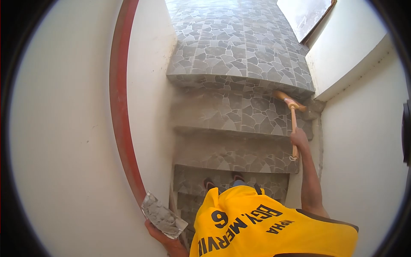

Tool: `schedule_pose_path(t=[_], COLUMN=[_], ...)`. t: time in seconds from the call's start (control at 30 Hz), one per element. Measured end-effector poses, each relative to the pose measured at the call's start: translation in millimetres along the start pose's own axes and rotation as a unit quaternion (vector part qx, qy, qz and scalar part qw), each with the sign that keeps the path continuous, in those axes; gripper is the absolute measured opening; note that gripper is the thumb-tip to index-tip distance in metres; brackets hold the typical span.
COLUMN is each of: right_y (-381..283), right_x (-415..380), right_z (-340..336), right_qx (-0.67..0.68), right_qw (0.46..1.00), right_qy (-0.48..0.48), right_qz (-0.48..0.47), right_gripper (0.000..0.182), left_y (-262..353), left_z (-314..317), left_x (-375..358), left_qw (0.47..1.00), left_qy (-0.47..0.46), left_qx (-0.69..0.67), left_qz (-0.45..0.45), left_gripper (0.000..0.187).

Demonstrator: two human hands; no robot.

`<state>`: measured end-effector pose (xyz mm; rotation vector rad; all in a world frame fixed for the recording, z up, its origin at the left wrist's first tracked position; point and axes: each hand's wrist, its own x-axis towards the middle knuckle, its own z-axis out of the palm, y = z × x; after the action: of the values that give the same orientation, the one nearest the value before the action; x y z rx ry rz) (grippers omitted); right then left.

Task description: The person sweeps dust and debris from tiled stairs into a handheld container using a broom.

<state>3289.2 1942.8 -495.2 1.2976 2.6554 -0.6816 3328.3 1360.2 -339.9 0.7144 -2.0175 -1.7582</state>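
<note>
My right hand [299, 139] is closed around the pale handle of a hand brush [292, 105]. The brush's wide orange-brown head, slightly blurred, rests near the right end of a stair tread, close under the step above. At the lower left, my left hand [159, 233] grips a flat rectangular plate [164, 215] coated with grey, dusty or mortar-like material. That plate is tilted beside the lower end of the red handrail [121, 103]. Its handle, if any, is hidden, and most of the left fingers are behind it.
Stairs with a grey stone-pattern tile [222, 105] rise ahead to a landing [222, 47]. Brownish dust covers the left parts of the treads. White walls [68, 128] stand on both sides. A pale board [306, 15] leans at upper right. My feet [238, 176] are on a lower step.
</note>
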Motion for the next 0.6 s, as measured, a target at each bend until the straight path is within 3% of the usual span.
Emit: schedule_pose_path(t=[0.1,0.17,0.2,0.23,0.27,0.33,0.37,0.47,0.6], right_y=[-49,-94,-98,-147,-168,-217,-231,-255,-263], right_x=[6,-3,5,-29,-35,-53,-47,-51,-89], right_z=[24,50,92,82,118,142,158,120,64], right_qx=[-0.009,-0.023,-0.031,-0.016,0.016,0.016,0.015,0.185,0.203], right_qw=[0.999,0.998,0.99,0.985,0.985,0.973,0.965,0.917,0.919], right_qy=[-0.009,-0.059,-0.126,-0.166,-0.166,-0.194,-0.201,-0.31,-0.294], right_qz=[0.034,0.028,-0.059,-0.039,-0.039,-0.127,-0.17,-0.168,-0.165], right_gripper=[0.029,0.028,0.03,0.032,0.034,0.034,0.033,0.03,0.033], left_y=[-17,-11,5,14,9,-9,-14,-12,-7], left_z=[-17,-16,-7,-2,-4,-15,-20,-25,-27], left_x=[11,6,-1,-5,-2,-5,-1,5,8], left_qw=[0.999,0.999,0.997,0.994,0.999,0.971,0.988,0.999,0.977], left_qy=[-0.011,0.007,0.025,0.042,0.031,0.013,0.009,0.007,0.048], left_qx=[-0.031,-0.051,-0.069,-0.087,0.009,0.198,0.126,-0.04,-0.174], left_qz=[0.012,-0.004,-0.032,-0.06,0.002,0.13,0.084,-0.024,-0.118], left_gripper=[0.027,0.029,0.031,0.033,0.035,0.038,0.038,0.037,0.039])
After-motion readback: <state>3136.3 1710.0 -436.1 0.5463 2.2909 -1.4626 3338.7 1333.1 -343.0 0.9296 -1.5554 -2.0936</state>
